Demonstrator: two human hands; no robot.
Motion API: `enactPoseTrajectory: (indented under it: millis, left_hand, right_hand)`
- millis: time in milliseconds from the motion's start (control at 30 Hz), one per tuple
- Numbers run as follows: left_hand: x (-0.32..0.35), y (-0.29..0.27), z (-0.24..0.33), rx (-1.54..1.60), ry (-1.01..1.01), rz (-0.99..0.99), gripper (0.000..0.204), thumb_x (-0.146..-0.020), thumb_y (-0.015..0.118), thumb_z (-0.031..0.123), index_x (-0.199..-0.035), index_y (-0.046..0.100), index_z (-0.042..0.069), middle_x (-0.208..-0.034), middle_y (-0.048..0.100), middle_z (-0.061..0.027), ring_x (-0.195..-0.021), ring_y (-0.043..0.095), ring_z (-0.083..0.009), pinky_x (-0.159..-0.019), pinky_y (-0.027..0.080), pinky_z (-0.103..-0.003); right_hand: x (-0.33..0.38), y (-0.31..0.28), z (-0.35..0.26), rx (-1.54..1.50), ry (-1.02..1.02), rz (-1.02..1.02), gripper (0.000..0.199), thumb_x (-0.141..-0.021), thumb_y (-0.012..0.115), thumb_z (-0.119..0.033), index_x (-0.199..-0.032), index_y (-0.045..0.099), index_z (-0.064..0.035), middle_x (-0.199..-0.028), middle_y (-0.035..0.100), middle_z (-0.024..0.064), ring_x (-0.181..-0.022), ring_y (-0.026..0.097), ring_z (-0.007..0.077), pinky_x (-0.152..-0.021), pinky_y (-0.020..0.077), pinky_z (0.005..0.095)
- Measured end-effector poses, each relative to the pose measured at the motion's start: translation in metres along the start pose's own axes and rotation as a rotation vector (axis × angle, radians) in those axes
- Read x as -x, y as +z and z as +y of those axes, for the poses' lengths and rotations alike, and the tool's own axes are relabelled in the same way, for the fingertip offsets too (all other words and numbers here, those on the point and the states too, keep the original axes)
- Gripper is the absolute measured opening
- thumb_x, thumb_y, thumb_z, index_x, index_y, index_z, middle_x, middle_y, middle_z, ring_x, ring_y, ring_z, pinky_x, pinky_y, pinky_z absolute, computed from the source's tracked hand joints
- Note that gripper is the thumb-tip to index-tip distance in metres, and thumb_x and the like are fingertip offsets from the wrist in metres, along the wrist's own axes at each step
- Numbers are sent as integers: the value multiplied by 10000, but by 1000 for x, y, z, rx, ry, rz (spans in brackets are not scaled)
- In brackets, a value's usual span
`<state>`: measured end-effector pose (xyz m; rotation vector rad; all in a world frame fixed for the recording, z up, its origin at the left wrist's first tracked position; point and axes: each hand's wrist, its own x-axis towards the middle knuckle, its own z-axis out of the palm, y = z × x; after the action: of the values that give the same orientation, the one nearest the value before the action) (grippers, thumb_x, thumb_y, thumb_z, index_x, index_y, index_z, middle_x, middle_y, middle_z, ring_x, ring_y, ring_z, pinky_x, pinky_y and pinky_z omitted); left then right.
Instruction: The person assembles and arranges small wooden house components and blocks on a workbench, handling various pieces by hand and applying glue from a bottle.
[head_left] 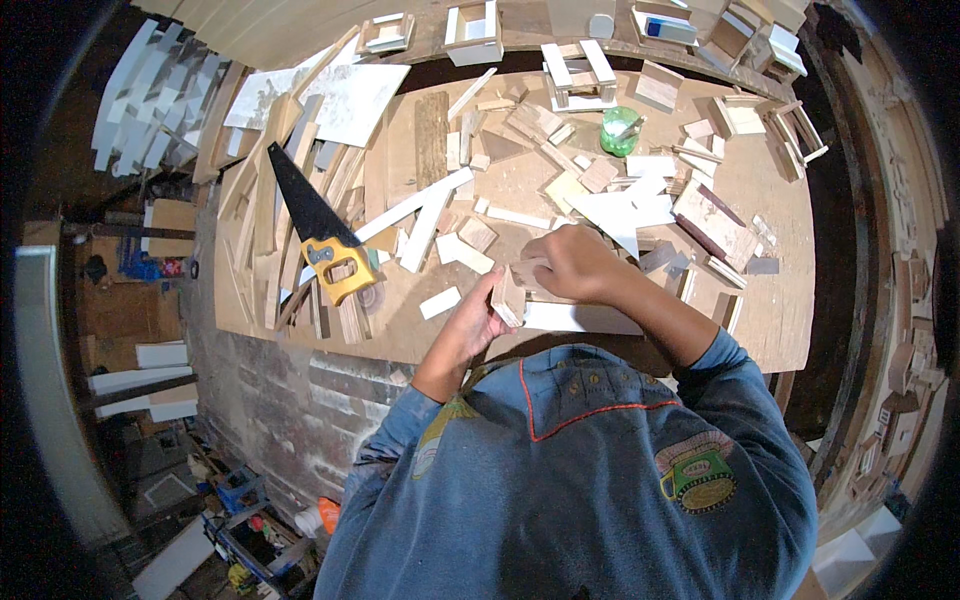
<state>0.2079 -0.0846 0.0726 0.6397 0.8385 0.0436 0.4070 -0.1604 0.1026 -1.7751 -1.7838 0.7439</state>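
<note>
At the near edge of the workbench, my left hand (pixel 472 325) is closed round a small wooden block (pixel 508 302), holding it tilted with the thumb along its side. Just to the right, my right hand (pixel 578 262) is closed, knuckles up. Its fingers pinch a small pale wooden piece (pixel 524 271) at the top of the block; the fingertips are partly hidden. Under my right forearm lies a long white strip (pixel 580 318). A small white offcut (pixel 440 303) rests left of my left hand.
A handsaw (pixel 340 265) with a yellow handle lies on wood strips at the left. Offcuts are scattered over the workbench (pixel 400 345). Beyond my right hand stand a green container (pixel 621 131) and a small wooden frame (pixel 580 75). Open boxes (pixel 473 28) line the far shelf.
</note>
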Motion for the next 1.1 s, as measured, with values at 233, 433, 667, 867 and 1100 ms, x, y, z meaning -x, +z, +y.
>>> enactPoseTrajectory:
  millis: [233, 433, 667, 867, 1100]
  left_hand:
    - [-9, -10, 0, 92, 2, -45, 438, -966, 391, 437, -1156, 535, 69, -933, 672, -99, -734, 675, -198, -524, 556, -314]
    - [-6, -6, 3, 132, 23, -4, 471, -970, 381, 429, -1193, 524, 40, -894, 659, -79, -699, 661, -191, -514, 551, -307]
    - [0, -22, 6, 271, 165, -61, 491, -952, 388, 400, -1270, 493, 40, -1015, 624, -63, -804, 641, -184, -620, 555, -370]
    - [4, -20, 10, 274, 200, 117, 493, -940, 377, 415, -1264, 516, 71, -1021, 628, -51, -864, 629, -194, -706, 543, -394]
    - [5, -18, 4, 185, 203, 137, 486, -954, 384, 388, -1277, 500, 45, -1070, 627, -95, -918, 622, -227, -791, 515, -379]
  right_hand:
    - [-6, -4, 8, -76, -38, 33, 353, -670, 587, -150, -994, 667, -32, -706, 612, 236, -672, 618, 374, -664, 497, 428]
    - [-12, -5, 22, -103, -71, -20, 351, -679, 583, -114, -1014, 662, -45, -733, 619, 217, -672, 622, 346, -622, 493, 396]
    - [-25, -5, 55, -162, 247, 70, 314, -704, 588, -41, -1002, 679, -80, -770, 640, 195, -707, 651, 292, -688, 509, 361]
    - [-71, -8, 65, 130, 180, 158, 235, -706, 592, -104, -927, 664, -69, -922, 636, 180, -851, 612, 335, -755, 496, 425]
    - [-148, 6, 81, 460, -8, 439, 324, -703, 590, -102, -1006, 597, 13, -972, 595, 185, -904, 571, 326, -738, 504, 389]
